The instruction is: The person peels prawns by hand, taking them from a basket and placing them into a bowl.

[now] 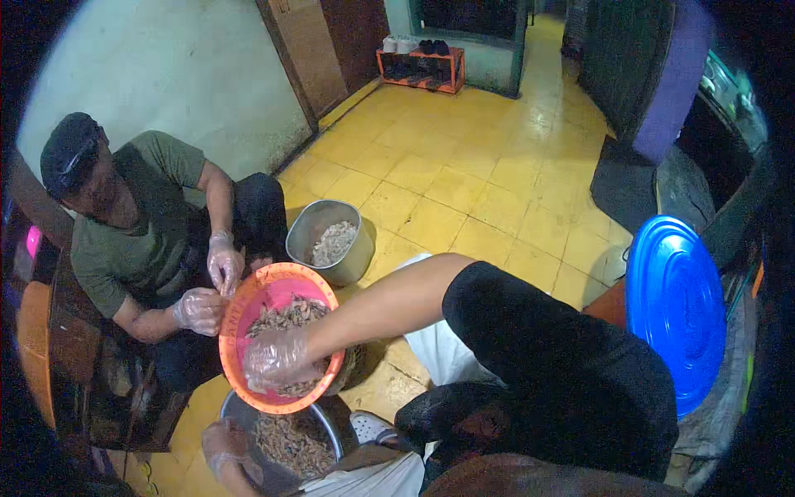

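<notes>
My right hand (277, 362), in a clear plastic glove, reaches into an orange-rimmed pink plastic basket (335, 304) of small brownish-grey pieces (292, 315); its fingertips are hard to make out. My left hand (225, 442), also gloved, is at the left side of a dark basin (336, 435) below the basket; what its fingers grip cannot be told. Similar brown pieces (295, 447) lie in the basin. At the basket's left rim, a co-worker's two gloved hands (214, 289) meet, fingers together; anything between them is too small to tell.
A co-worker in a green T-shirt (149, 230) sits at the left. Beyond the basket stands a grey tub (363, 258) holding pale pieces (335, 243). A large blue plastic lid (676, 317) is at the right. A shoe rack (456, 71) stands at the back of the yellow tiled floor (435, 180).
</notes>
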{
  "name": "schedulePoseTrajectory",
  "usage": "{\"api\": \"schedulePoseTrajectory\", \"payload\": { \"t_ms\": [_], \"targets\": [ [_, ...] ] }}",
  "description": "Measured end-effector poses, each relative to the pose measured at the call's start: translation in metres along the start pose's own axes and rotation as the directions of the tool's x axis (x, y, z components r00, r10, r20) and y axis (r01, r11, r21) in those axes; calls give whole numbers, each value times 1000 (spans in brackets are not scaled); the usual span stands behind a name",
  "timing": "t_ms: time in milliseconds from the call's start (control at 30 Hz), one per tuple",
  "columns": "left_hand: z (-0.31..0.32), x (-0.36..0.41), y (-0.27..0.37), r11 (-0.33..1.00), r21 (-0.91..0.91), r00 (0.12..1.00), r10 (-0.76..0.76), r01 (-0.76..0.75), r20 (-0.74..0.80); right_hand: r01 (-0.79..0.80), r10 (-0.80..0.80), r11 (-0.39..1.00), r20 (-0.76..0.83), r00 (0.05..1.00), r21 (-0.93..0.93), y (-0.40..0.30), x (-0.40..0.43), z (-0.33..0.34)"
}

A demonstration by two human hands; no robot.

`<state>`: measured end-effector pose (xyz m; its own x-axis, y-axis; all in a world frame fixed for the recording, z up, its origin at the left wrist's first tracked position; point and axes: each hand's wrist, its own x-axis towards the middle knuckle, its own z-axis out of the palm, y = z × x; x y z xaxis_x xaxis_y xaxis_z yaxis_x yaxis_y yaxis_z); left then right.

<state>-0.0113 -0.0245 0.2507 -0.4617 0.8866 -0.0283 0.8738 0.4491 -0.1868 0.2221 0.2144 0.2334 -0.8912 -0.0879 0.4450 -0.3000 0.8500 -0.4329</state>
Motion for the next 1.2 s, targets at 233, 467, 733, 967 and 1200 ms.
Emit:
{"api": "schedulePoseTrajectory", "payload": {
  "t_ms": [233, 467, 733, 967, 1200],
  "targets": [
    [-42, -21, 77, 469, -869, 987, 42, -159, -157, 40, -4, 864, -74, 997, 501, -1, 21, 33],
    [-29, -20, 86, 265, -953, 985, -46, -147, -164, -90, 80, 991, 101, 992, 99, -41, 28, 14],
    [-60, -51, 71, 676, -736, 997, -82, 49, -9, -52, 17, 597, 52, 999, 801, -43, 40, 60],
    [-57, -57, 80, 750, -658, 956, -135, -74, -262, -78, 57, 978, 113, 992, 195, -64, 56, 38],
    [-40, -57, 73, 814, -572, 946, -104, -97, -308, 76, -76, 893, -16, 997, 443, -58, 57, 52]
  ]
}}
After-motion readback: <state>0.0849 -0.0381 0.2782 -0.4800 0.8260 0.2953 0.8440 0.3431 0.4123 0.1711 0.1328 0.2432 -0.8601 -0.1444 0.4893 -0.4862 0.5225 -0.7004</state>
